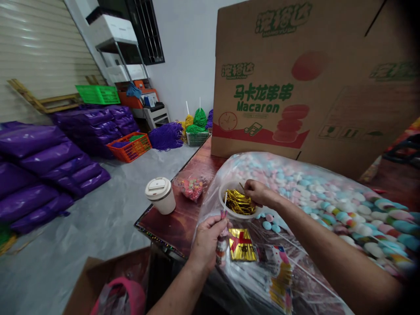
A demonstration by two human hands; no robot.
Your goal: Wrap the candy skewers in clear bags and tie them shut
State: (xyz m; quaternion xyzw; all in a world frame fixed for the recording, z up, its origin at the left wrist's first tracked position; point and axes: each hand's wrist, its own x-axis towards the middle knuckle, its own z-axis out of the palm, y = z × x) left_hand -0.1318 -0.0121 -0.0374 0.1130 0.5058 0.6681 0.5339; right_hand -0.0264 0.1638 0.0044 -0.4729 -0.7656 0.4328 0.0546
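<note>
Bare forearms [331,245] stretch in over the work. Beyond them spread a pale wall [187,43], a grey floor [131,192] and a ribbed shutter [39,48], with glossy purple sacks [36,157] stacked along the left and a metal rack [120,59] behind. A big printed carton [256,57] stands on the shiny red-brown table [173,232], in front of it a clear plastic bag [249,164] full of pastel pieces. Smaller things follow: a white bowl [222,197] of gold strips [238,203], a lidded cup [164,199] near the table's left edge, a small bag of pink pieces [192,188] and a gold packet [243,245]. Left of that packet, the left hand [210,238] has its fingers clamped on the neck of an upright filled wrapper [222,249]; the right hand [259,192], over the bowl's rim, pinches a single strip [242,186] between closed fingers.
</note>
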